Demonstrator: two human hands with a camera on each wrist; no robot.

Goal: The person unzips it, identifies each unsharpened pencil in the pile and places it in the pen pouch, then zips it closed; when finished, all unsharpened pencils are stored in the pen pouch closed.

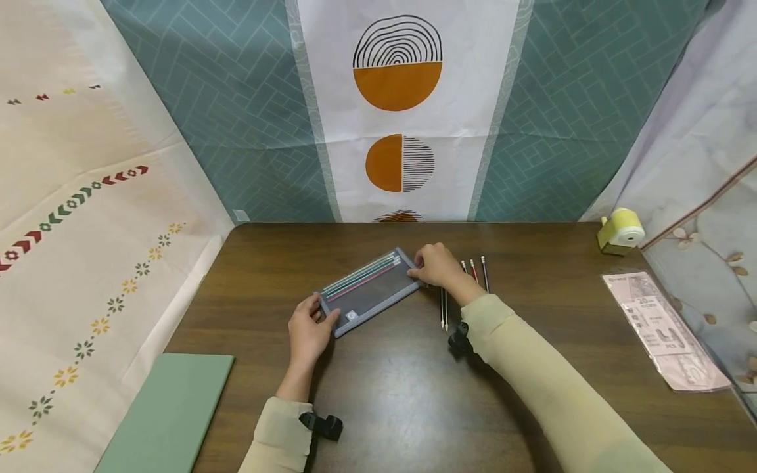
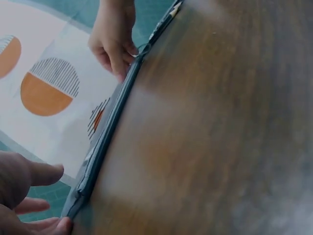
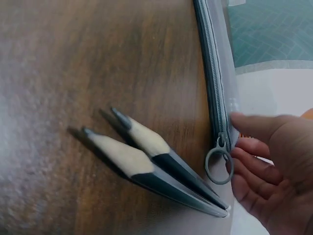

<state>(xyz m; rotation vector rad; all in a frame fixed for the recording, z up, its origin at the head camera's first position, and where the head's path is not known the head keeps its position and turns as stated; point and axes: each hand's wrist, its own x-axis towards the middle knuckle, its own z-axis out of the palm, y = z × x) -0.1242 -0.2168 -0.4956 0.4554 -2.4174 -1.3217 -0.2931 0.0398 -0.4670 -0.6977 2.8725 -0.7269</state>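
Note:
A flat grey zip pencil pouch [image 1: 378,295] lies slanted on the table, with several pencils [image 1: 362,276] showing through its upper side. At its left end my left hand [image 1: 310,328] touches the edge with extended fingers, and in the left wrist view the thumb stands apart from the pouch. My right hand [image 1: 439,264] pinches the right end between thumb and curled fingers. Beside those fingers hangs the ring-shaped zip pull [image 3: 219,167]. Two dark pencils [image 3: 146,156] lie near this hand, sharpened tips towards the person.
More pencils [image 1: 483,269] lie partly hidden behind the right forearm. A yellow pencil sharpener [image 1: 619,231] stands at the table's back right corner, with a pink printed packet [image 1: 665,332] in front of it. A green board [image 1: 171,407] lies at the front left.

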